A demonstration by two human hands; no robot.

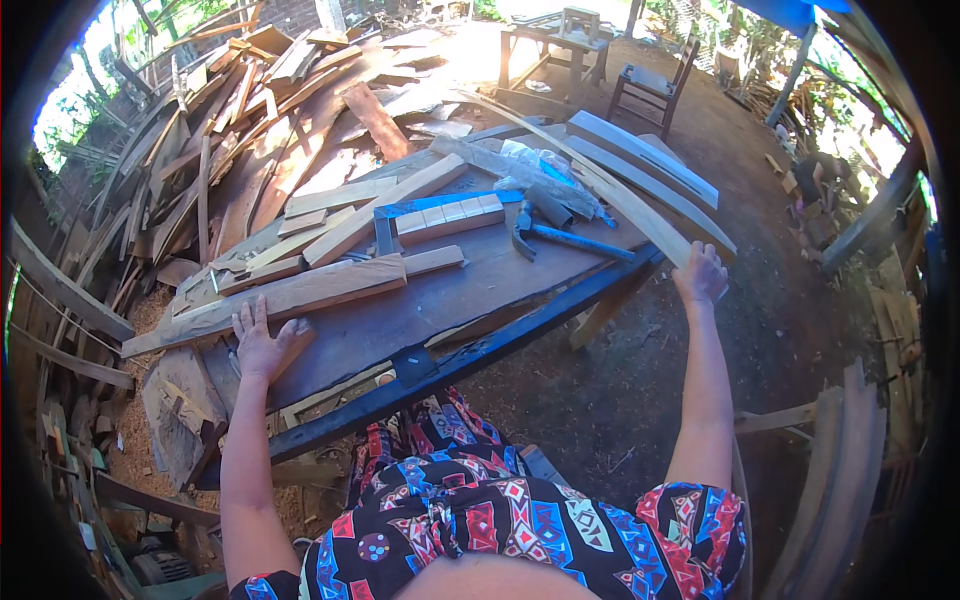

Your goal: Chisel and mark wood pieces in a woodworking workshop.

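Note:
My left hand (264, 345) lies with its fingers spread against the near edge of a thick wooden beam (310, 291) on the workbench (470, 290). At the right, my right hand (703, 273) is closed round the near end of a long, slim wooden strip (625, 205), which reaches away across the bench. Between the hands lie a hammer (580, 241) with a blue handle, a wooden block (450, 218) with lines across it, and a blue try square (430, 203). Several wooden battens (390, 208) rest behind the beam.
A large heap of scrap wood (250, 120) rises behind the bench at the far left. Two pale boards (650, 165) lie at the bench's right end. Farther off stand a small table (555, 50) and a chair (652, 90). Curved planks (830, 490) stand at the lower right.

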